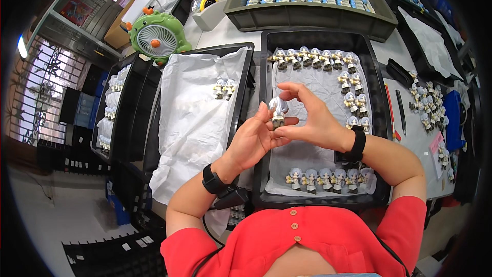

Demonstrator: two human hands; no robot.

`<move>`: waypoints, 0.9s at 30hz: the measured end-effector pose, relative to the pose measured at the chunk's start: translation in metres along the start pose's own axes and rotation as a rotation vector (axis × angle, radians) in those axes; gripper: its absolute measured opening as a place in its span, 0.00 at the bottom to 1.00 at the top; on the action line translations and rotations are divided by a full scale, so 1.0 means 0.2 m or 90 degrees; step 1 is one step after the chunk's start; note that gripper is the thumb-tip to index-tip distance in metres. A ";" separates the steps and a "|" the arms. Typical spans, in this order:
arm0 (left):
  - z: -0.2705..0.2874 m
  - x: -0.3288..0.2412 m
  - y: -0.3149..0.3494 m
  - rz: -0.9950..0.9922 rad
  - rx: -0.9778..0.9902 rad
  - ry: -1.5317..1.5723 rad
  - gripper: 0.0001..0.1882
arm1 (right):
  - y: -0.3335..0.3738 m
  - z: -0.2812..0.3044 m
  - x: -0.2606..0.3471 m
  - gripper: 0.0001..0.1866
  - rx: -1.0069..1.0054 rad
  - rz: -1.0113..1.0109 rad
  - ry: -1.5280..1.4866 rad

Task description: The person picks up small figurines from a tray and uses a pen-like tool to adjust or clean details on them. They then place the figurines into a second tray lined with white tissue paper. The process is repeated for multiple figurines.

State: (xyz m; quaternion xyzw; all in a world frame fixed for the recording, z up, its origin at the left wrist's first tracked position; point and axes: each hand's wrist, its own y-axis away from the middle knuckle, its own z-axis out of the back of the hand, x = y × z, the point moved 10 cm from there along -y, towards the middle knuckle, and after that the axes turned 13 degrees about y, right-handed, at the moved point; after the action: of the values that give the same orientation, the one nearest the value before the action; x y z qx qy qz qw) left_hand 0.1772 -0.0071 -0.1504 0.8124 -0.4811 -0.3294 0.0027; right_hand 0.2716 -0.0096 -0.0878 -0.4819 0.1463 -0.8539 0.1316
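Observation:
In front of my chest, a small figurine (pixel 278 110) with pale blue-white hair and a dark base is held upright between both hands. My left hand (pixel 253 136) grips it from the left, its thumb beside the figure and its fingers behind. My right hand (pixel 315 120) is curved around it, with the forefinger near the head and the thumb at the base. Below the hands is a black tray (pixel 266 174) lined with white paper, where similar figurines (pixel 324 178) stand or lie in rows along the far, right and near sides.
At left, another paper-lined tray (pixel 192 107) carries two figurines (pixel 224 88). A green fan (pixel 158 37) stands behind it. A full grey bin (pixel 312 19) is at the back. To the right are a black pen (pixel 401 112), loose figurines (pixel 428 103) and a blue object (pixel 453 120).

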 end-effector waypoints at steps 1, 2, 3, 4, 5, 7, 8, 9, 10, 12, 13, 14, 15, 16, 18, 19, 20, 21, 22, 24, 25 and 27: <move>-0.03 0.00 0.00 -0.001 0.010 -0.005 0.25 | 0.00 -0.01 0.02 0.39 0.014 0.026 0.020; -0.04 0.00 0.00 -0.003 0.019 -0.010 0.26 | 0.01 -0.02 0.05 0.39 0.027 0.052 0.041; -0.04 0.00 -0.01 -0.012 0.026 -0.025 0.26 | 0.01 -0.04 0.08 0.40 0.041 0.079 0.061; -0.02 0.00 -0.01 -0.021 0.033 -0.039 0.27 | 0.03 -0.03 0.14 0.43 0.006 0.166 0.129; -0.02 -0.01 -0.01 -0.030 0.040 -0.053 0.28 | 0.03 -0.04 0.15 0.44 0.003 0.174 0.124; -0.04 -0.02 -0.01 -0.045 0.052 -0.074 0.29 | 0.03 -0.03 0.16 0.45 -0.006 0.194 0.116; -0.04 -0.03 -0.01 -0.050 0.067 -0.075 0.29 | 0.03 -0.03 0.16 0.45 -0.017 0.192 0.102; -0.05 -0.03 -0.01 -0.058 0.081 -0.076 0.29 | 0.03 -0.02 0.16 0.45 -0.026 0.192 0.087; -0.07 -0.04 0.00 -0.075 0.087 -0.089 0.29 | 0.03 -0.01 0.17 0.46 -0.035 0.193 0.073; -0.10 -0.07 0.01 -0.109 0.101 -0.115 0.29 | 0.04 -0.01 0.16 0.45 -0.034 0.194 0.077; -0.10 -0.07 0.02 -0.118 0.099 -0.143 0.29 | 0.04 -0.01 0.15 0.44 -0.034 0.194 0.079; -0.10 -0.08 0.03 -0.126 0.096 -0.171 0.30 | 0.04 0.00 0.17 0.44 -0.053 0.214 0.096; -0.10 -0.09 0.03 -0.133 0.093 -0.197 0.31 | 0.05 0.01 0.18 0.43 -0.072 0.233 0.113; -0.11 -0.09 0.04 -0.141 0.103 -0.227 0.31 | 0.05 0.01 0.19 0.42 -0.090 0.251 0.130; -0.11 -0.09 0.04 -0.155 0.121 -0.286 0.31 | 0.05 0.01 0.20 0.42 -0.093 0.277 0.157; -0.11 -0.09 0.05 -0.151 0.125 -0.280 0.30 | 0.05 0.01 0.20 0.41 -0.094 0.290 0.170; -0.13 -0.09 0.05 -0.147 0.128 -0.275 0.29 | 0.05 0.01 0.19 0.41 -0.080 0.270 0.155; -0.14 -0.10 0.05 -0.143 0.131 -0.270 0.28 | 0.04 0.02 0.19 0.40 -0.065 0.250 0.140; -0.13 -0.09 0.05 -0.118 0.139 -0.221 0.29 | 0.04 0.02 0.18 0.40 -0.051 0.230 0.124; -0.12 -0.06 0.04 -0.067 0.155 -0.124 0.31 | 0.03 0.03 0.18 0.39 -0.039 0.210 0.114; -0.13 -0.06 0.04 -0.060 0.153 -0.108 0.30 | 0.02 0.03 0.17 0.38 -0.033 0.199 0.109; -0.15 -0.06 0.05 -0.044 0.150 -0.076 0.30 | 0.01 0.03 0.16 0.37 -0.023 0.193 0.119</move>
State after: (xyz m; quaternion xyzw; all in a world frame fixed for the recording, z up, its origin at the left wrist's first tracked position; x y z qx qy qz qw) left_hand 0.1817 -0.0126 -0.1170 0.8021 -0.4875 -0.3184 -0.1326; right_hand 0.2612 -0.0250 -0.0600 -0.3748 0.2446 -0.8626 0.2358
